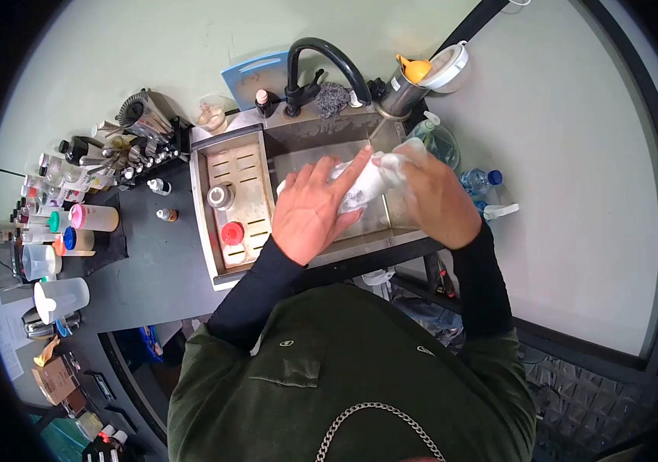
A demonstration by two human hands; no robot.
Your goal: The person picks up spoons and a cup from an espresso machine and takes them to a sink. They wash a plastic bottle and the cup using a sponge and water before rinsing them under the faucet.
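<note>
Above the sink (pixel 321 142), a white, foam-covered object (pixel 364 187) is between my two hands; its kind is hard to make out under the suds. My left hand (pixel 313 202) grips it from the left, index finger stretched along the top and thumb below. On its right end, my right hand (pixel 443 199) is curled and slightly blurred. White foam (pixel 407 158) covers those fingers, so whether they also hold a cloth or sponge is hidden. Behind the hands rises a black faucet (pixel 329 48).
Left of the basin, a slotted drain tray (pixel 248 173) bears a metal-topped jar (pixel 220 196) and a red-capped container (pixel 232 233). A grey scrubber (pixel 334 98) lies behind the sink. Bottles, including a blue-capped one (pixel 477 182), stand at right. Bar tools (pixel 140 146) crowd the left counter.
</note>
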